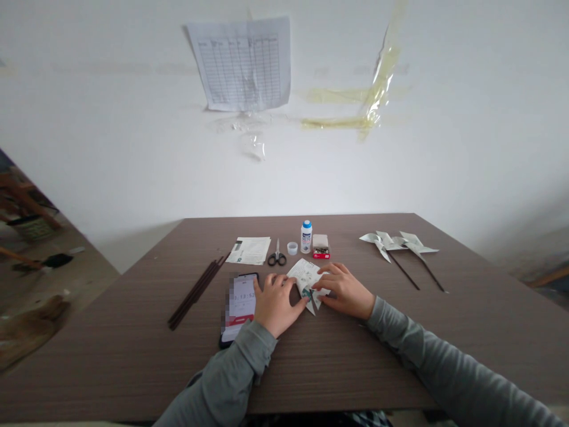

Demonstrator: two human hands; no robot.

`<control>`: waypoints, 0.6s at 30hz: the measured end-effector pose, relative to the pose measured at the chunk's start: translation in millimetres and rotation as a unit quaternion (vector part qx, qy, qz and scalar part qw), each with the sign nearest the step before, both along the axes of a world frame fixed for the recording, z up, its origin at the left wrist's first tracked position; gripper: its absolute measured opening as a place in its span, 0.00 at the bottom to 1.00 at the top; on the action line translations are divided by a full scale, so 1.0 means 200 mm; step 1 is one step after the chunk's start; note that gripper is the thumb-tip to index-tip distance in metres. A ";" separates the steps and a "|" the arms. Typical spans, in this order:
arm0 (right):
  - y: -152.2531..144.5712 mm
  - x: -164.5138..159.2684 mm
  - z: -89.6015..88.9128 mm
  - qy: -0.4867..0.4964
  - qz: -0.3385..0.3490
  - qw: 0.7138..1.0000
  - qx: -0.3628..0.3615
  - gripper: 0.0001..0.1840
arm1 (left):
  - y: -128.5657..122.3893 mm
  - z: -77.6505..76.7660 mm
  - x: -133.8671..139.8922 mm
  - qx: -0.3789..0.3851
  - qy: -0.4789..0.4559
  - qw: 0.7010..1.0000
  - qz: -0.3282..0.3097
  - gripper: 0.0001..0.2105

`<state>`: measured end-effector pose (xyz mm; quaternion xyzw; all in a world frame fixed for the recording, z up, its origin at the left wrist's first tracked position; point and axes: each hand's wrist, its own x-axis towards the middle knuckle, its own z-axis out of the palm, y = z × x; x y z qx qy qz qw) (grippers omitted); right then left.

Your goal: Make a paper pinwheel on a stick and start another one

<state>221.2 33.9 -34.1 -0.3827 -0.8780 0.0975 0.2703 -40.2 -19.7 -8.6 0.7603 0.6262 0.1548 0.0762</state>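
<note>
A white printed sheet of paper (304,271) with cuts running in from its corners lies on the table between my hands. Its near edge parts into pointed flaps. My left hand (276,303) holds the sheet from the left, thumb on the near flap and fingers arched by the left edge. From the right, my right hand (345,292) has its thumb and fingers on a right-hand flap, covering part of it. Just beyond the sheet stand a white bottle with a blue cap (306,238) and a small red box of pins or tacks (320,249).
Black-handled scissors (277,258) and a small clear cup (292,248) lie behind my left hand. Further left are stacked paper sheets (249,250), dark sticks (195,293) and a phone (240,309). Two paper pinwheels on sticks (411,242) lie at right. A wall (284,184) bounds the back.
</note>
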 end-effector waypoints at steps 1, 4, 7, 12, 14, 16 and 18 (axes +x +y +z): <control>0.00 0.00 -0.01 -0.001 0.002 1.000 0.010 0.15 | 0.00 0.00 0.00 0.001 0.000 1.000 -0.001 0.18; 0.00 0.02 -0.03 -0.021 0.013 0.999 0.029 0.24 | 0.00 0.00 0.00 -0.002 0.000 1.000 0.000 0.19; 0.01 0.05 -0.04 -0.044 0.018 0.998 0.035 0.27 | 0.01 -0.02 -0.01 -0.002 0.003 1.000 -0.005 0.20; 0.04 0.07 -0.09 -0.048 0.019 0.998 0.043 0.16 | 0.02 -0.06 -0.04 0.005 0.008 1.000 -0.014 0.21; 0.06 0.08 -0.12 -0.033 0.004 0.998 0.049 0.14 | 0.03 -0.07 -0.04 0.005 0.008 1.000 -0.015 0.21; 0.07 0.07 -0.16 -0.015 -0.010 0.999 0.050 0.14 | 0.02 -0.06 -0.03 0.004 0.010 1.000 -0.014 0.21; 0.08 0.07 -0.20 0.000 -0.022 0.999 0.039 0.15 | 0.02 -0.05 -0.01 0.003 0.015 1.000 -0.011 0.21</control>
